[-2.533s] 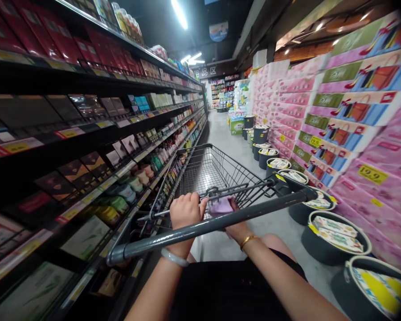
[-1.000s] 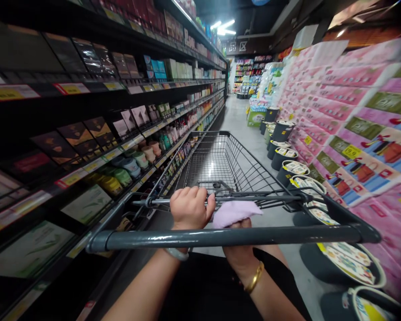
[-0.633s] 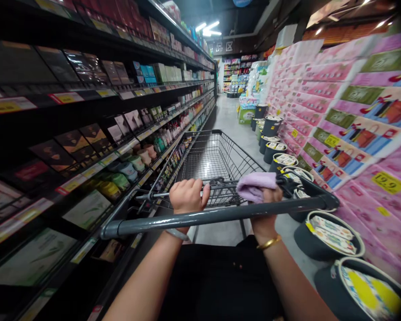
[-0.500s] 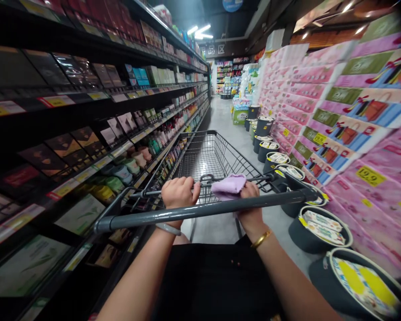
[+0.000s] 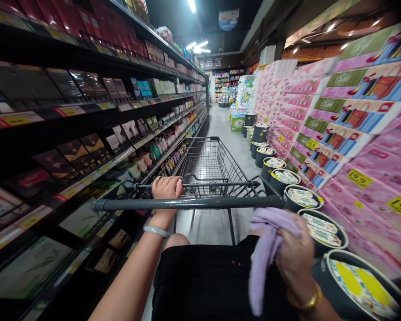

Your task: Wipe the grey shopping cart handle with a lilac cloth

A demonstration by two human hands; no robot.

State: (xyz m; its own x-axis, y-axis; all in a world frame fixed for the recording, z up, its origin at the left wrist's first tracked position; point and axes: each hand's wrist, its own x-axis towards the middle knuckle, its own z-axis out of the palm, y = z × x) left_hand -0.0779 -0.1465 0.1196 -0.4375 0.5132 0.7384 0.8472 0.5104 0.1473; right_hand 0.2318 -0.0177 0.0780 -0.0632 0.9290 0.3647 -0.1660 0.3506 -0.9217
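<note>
In front of me stands a grey wire shopping cart [image 5: 217, 167] with a thick handlebar [image 5: 200, 203] across its near end. My left hand [image 5: 167, 187] is closed round the thinner bar [image 5: 200, 184] just beyond that handlebar, its wrist reaching under the handle. Off to the right, away from the cart, my right hand [image 5: 296, 249] grips a lilac cloth [image 5: 265, 249]. One end of the cloth hangs down in front of my dark clothing; the rest is bunched in the fingers. The hand is slightly blurred.
Dark shelves [image 5: 96, 107] full of boxed goods and bottles run close along the left. On the right, several dark buckets [image 5: 327, 227] line the foot of stacked pink packs [image 5: 370, 165]. A pale floor aisle [image 5: 217, 118] leads ahead to further shelves.
My right hand has come off the cart's bar and moved right and towards me, taking the lilac cloth with it. The left hand keeps its hold on the bar.
</note>
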